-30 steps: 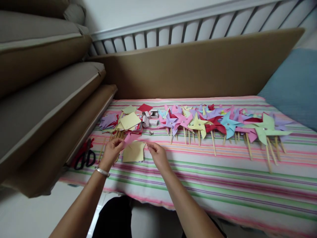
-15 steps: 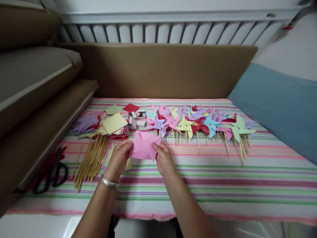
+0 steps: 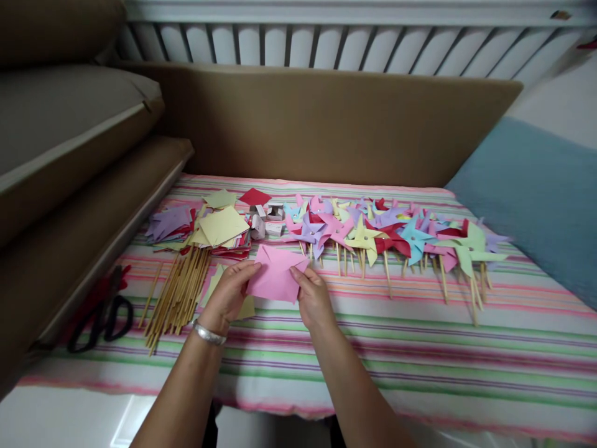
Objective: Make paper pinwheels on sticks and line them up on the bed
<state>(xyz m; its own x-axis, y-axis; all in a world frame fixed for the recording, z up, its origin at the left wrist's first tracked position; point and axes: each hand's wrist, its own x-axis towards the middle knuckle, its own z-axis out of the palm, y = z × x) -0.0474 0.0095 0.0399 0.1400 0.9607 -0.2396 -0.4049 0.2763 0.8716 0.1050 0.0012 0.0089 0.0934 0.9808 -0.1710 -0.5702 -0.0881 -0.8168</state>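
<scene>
A pink paper square (image 3: pixel 276 277) with slits cut in from its corners is held up above the striped cloth. My left hand (image 3: pixel 232 291) pinches its left edge, and a silver bangle circles that wrist. On the other side, my right hand (image 3: pixel 313 295) grips the right edge between thumb and fingers. Beneath and left of the paper lie a few pale yellow sheets (image 3: pixel 248 307), partly covered by my left hand. A bundle of wooden sticks (image 3: pixel 178 302) rests left of my left hand.
Finished pinwheels (image 3: pixel 415 239) on sticks lie in rows at the right. Stacked paper squares (image 3: pixel 224 225) and small white boxes (image 3: pixel 267 222) sit behind my hands. Black-handled scissors (image 3: pixel 116 317) lie far left, beside piled brown-edged cushions (image 3: pixel 93 230). A brown board (image 3: pixel 317 124) stands behind.
The view has shifted a little, so the surroundings sit differently in the picture. Both hands keep hold of the pink paper, its near edge tilted slightly.
</scene>
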